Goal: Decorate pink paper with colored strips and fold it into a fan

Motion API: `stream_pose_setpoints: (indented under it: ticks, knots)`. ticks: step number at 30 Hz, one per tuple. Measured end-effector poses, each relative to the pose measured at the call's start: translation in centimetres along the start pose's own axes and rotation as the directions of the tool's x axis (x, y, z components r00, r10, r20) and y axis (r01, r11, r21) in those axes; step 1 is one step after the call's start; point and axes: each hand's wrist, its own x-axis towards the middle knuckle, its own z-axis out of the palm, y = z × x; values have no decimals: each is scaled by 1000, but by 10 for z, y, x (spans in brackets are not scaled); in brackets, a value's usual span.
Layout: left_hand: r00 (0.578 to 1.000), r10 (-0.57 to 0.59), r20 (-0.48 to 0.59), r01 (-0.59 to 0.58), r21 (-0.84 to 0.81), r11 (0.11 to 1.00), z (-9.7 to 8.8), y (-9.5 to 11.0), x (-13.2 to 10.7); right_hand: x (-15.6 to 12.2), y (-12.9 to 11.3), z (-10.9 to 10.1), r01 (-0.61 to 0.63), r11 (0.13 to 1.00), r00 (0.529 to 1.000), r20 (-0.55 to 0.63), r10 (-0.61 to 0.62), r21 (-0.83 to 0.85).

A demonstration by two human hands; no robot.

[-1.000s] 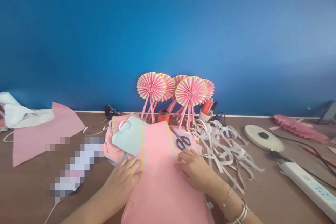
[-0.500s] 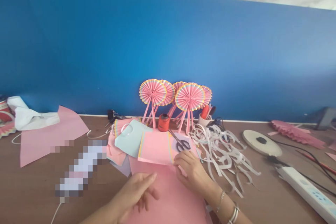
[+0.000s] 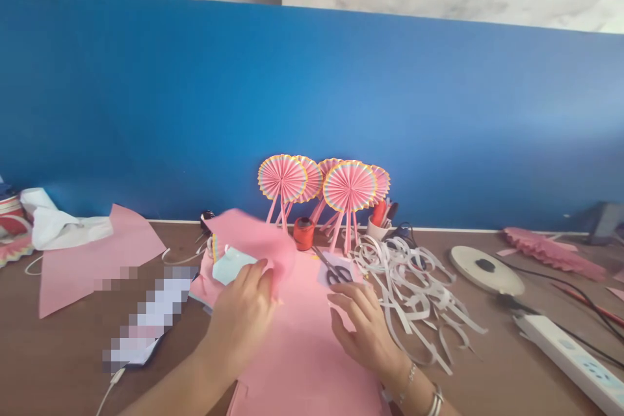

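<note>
My left hand [image 3: 246, 305] pinches the edge of a pink paper sheet [image 3: 253, 234], which curls up and is blurred by motion. Below it lies a larger pink sheet [image 3: 312, 364], stretching toward me. My right hand [image 3: 363, 325] is open over the right edge of that larger sheet, fingers bent and apart, holding nothing. Just beyond its fingertips lie dark-handled scissors [image 3: 338, 273] on pale lilac paper. Part of a light blue paper piece [image 3: 233, 265] shows behind my left hand.
Pink pleated paper fans [image 3: 350, 187] lean on the blue partition [image 3: 312, 91], behind a red spool [image 3: 304, 234]. Curled white strips [image 3: 414, 286] heap at the right, near a cream disc [image 3: 468, 270] and a power strip [image 3: 570, 351]. Loose pink paper [image 3: 97, 266] lies left.
My left hand has moved forward and closed on a pink sheet, lifting it away to the left over the light blue paper. My right hand has let go of the paper's edge.
</note>
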Motion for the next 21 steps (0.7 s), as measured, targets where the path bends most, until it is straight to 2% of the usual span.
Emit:
stream_pose_setpoints:
  ticks: [2, 4, 7, 10, 12, 15, 19, 21]
  knots:
    - [985, 14, 174, -47, 184, 982, 9, 11, 9, -1, -7, -2, 69, 997, 995, -70, -70, -22]
    - [961, 19, 274, -97, 274, 957, 25, 28, 13, -2, -14, -2, 133, 991, 989, -68, -135, -36]
    - [938, 12, 347, -127, 310, 942, 50, 51, 12, -2, -19, 6, 118, 993, 991, 65, -115, -30]
    - [907, 68, 415, -222, 334, 916, 63, 61, 7, -4, -14, 16, 67, 998, 980, 186, -64, -10]
    - [884, 100, 456, -256, 294, 921, 66, 57, 2, -7, -7, 22, 46, 999, 969, 244, -43, -4]
    - [872, 189, 452, -261, 103, 960, 66, 37, -10, -13, 4, 26, -7, 1000, 937, 349, 2, 11]
    - [916, 229, 328, -186, -156, 970, 67, 1, -35, -16, 11, 27, -101, 994, 869, 489, 68, 40]
    - [946, 193, 261, -122, -266, 956, 68, -12, -45, -15, 11, 27, -153, 986, 839, 535, 98, 59]
